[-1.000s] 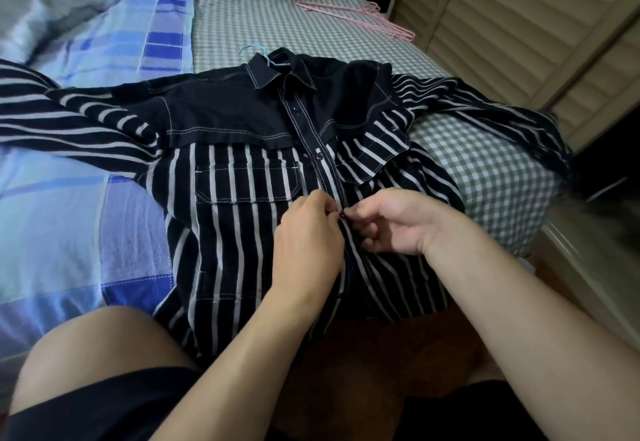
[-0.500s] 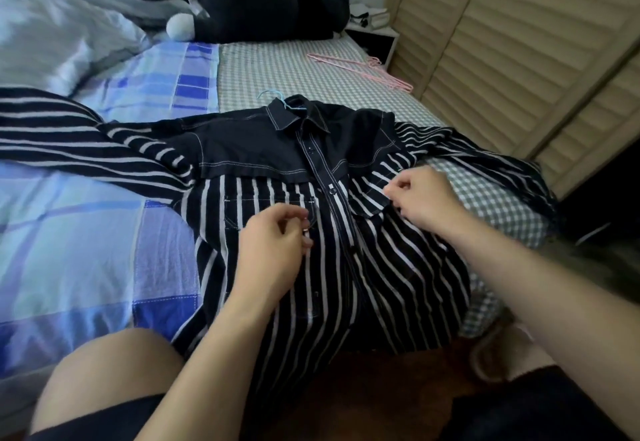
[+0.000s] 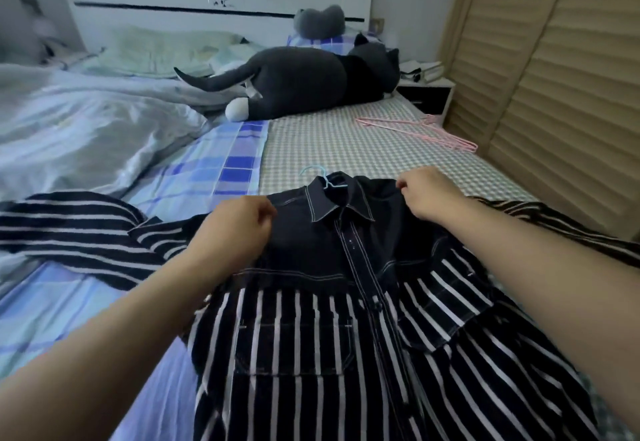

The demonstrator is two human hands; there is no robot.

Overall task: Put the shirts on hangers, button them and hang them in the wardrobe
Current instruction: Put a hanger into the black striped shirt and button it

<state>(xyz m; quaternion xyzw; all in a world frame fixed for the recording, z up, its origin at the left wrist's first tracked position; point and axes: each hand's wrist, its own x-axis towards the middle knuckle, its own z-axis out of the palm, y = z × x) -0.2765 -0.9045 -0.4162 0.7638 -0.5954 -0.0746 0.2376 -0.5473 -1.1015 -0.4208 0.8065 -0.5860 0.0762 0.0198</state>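
Reaching up from the placket, both my hands have left the middle buttons they were pinching a second ago and now sit at the shoulders of the black shirt with white stripes and a plain dark yoke (image 3: 329, 302), which lies front-up on the bed with its tail toward me. My left hand (image 3: 235, 232) is curled over the left shoulder seam, fingers bunched on the cloth; my right hand (image 3: 429, 194) is curled at the right shoulder, thumb and fingertips pinched at the seam edge. I judge both are clamped on fabric, though the fingertips are tucked under and I cannot see how much cloth they hold.

Between my hands the collar stands up, and the thin light-blue wire hanger (image 3: 320, 177) shows only its hook poking out just beyond the collar; its arms are hidden inside the shirt. The placket looks closed down the middle, so I take the buttoning as done or nearly so and the lift to the wardrobe as next. The lowest buttons run out of view.

Well beyond my right hand lie pale pink wire hangers (image 3: 422, 130) on the checked sheet, near the slatted beige wardrobe doors (image 3: 554, 94). Farther off rests a dark grey plush cat (image 3: 304, 87). The shirt's left sleeve trails off to the left, its cuff cut off.
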